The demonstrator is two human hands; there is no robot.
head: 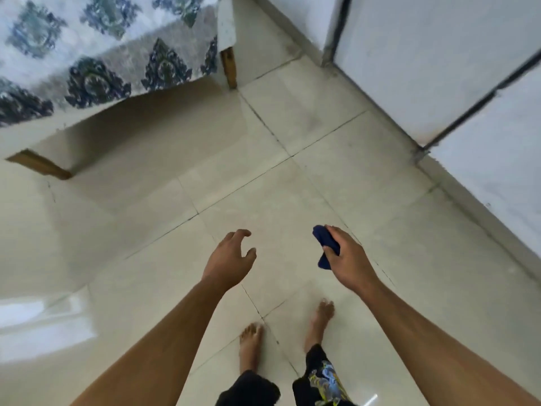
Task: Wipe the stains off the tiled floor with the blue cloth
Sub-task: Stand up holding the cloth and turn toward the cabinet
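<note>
I stand on a pale tiled floor (292,194) with dark grout lines. A faint grey smudge lies on the tiles near the far corner. My right hand (348,259) is held out above the floor, its fingers closed around a bunched dark blue cloth (326,244), which sticks out on the hand's left side. To its left my left hand (231,257) hovers at about the same height, fingers apart and curled, holding nothing. Both hands are well above the tiles.
A bed with a blue-patterned white sheet (96,54) fills the upper left, on wooden legs (229,68). A white wall with dark vertical strips (439,68) runs along the right. My bare feet (251,347) stand on the tiles below the hands.
</note>
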